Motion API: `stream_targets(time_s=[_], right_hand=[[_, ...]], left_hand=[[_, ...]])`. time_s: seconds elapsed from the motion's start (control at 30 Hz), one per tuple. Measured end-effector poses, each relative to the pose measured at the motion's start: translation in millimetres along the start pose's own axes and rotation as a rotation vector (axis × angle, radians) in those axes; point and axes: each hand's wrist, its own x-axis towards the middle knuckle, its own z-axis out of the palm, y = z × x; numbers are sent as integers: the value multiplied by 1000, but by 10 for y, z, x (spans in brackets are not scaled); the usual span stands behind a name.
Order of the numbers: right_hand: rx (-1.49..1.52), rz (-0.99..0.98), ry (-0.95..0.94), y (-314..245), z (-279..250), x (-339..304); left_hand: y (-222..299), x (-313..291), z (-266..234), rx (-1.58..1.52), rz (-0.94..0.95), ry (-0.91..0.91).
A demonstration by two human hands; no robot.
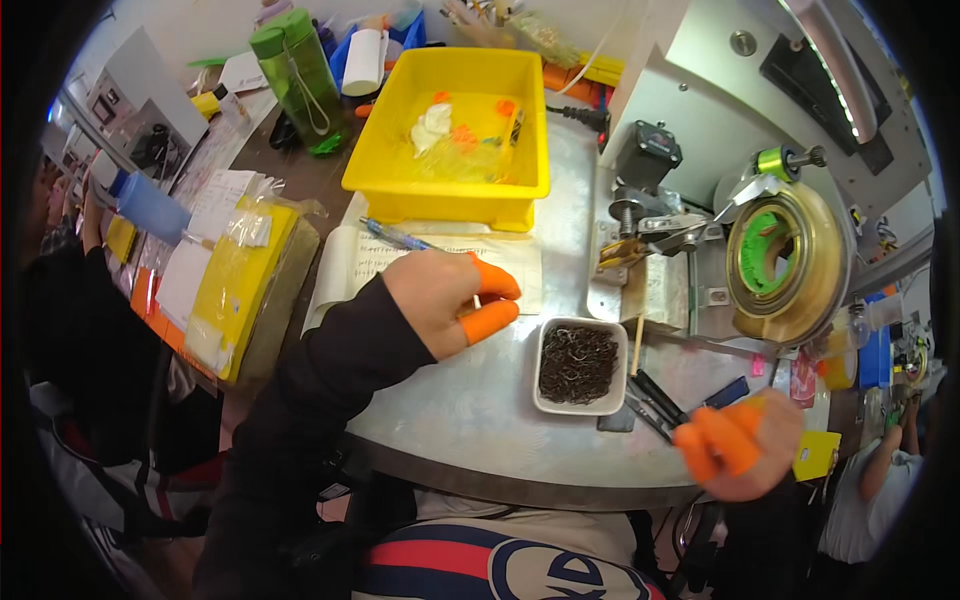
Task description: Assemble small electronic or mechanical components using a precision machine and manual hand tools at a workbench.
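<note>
Near the front edge of the metal surface (470,420), right of its middle, a small white square dish (575,409) holds a tangled heap of dark, thin, wire-like pieces (578,362), with a few paler strands among them. Toward the far edge stands a yellow bin (440,205), mostly bare inside, with a crumpled white scrap (431,130), bright orange bits (505,107) and some clear plastic (475,165) on its floor. The left hand (432,300) is over the near right part of an open notebook (510,260), its orange-covered thumb and forefinger a narrow gap apart at the tips; whether anything slight sits between them I cannot tell. The right hand (745,450), blurred, is at the surface's front right corner beside black-handled tools (655,398), its orange-covered fingers curled; I cannot tell whether it holds anything or touches the surface.
</note>
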Motion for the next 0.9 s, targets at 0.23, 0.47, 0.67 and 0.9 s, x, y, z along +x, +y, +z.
stream_targets(time_s=[0.23, 0.47, 0.67, 0.9], right_hand=[[257, 20, -59, -72, 709, 187], [25, 32, 17, -175, 921, 248], [339, 100, -416, -90, 855, 68], [398, 177, -6, 58, 82, 179]], left_hand=[[290, 332, 102, 7, 280, -113], [426, 554, 137, 63, 351, 65], [393, 741, 63, 10, 362, -316], [685, 584, -507, -46, 240, -126]])
